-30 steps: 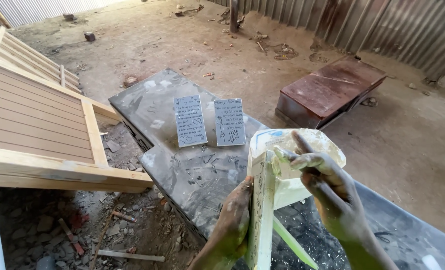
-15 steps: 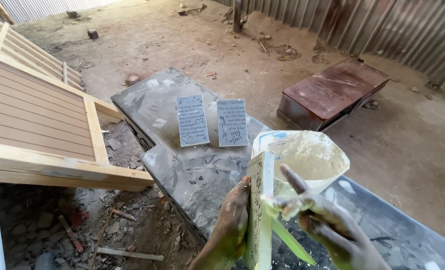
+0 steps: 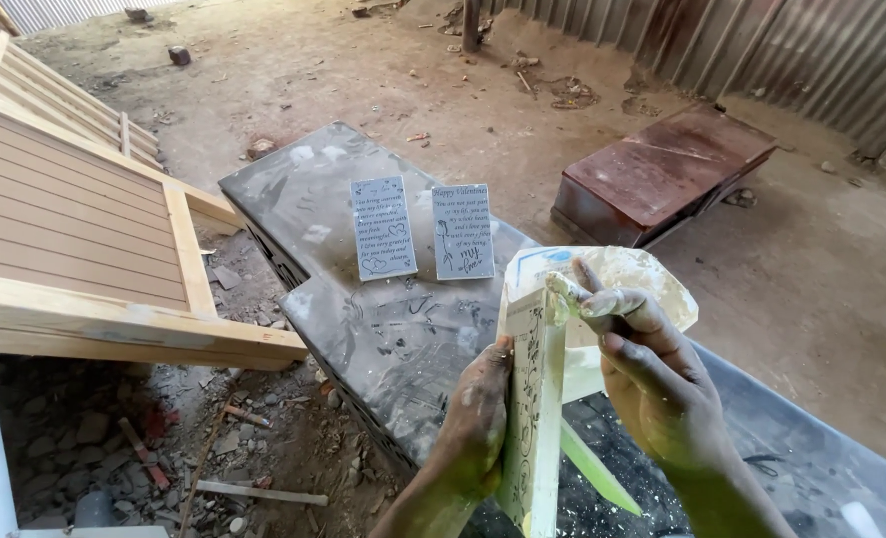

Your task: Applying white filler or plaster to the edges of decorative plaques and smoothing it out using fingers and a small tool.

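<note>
I stand over a dusty grey work slab (image 3: 383, 329) on a dirt floor, with a slatted timber frame (image 3: 74, 249) to the left and a rusted metal box (image 3: 662, 174) set well apart at the far right. Two small grey engraved plaques (image 3: 423, 231) lie side by side on the slab, clear of my hands. Nearer me, a pale plastic tub (image 3: 627, 284) of whitish paste sits just behind the piece I am working. That piece is a narrow engraved panel (image 3: 532, 399), held upright on edge at the slab's near end. My left hand (image 3: 478, 423) is closed around its left face and steadies it. My right hand (image 3: 652, 379) grips nothing: its fingers are spread, and the paste-coated fingertip (image 3: 560, 289) rests on the panel's top edge. I judge the step in hand to be rubbing filler along that edge. The next move, in my judgement, calls for an even stroke down the edge while the left hand keeps the panel from tilting. A pale green strip (image 3: 597, 468) lies beneath, unused.
</note>
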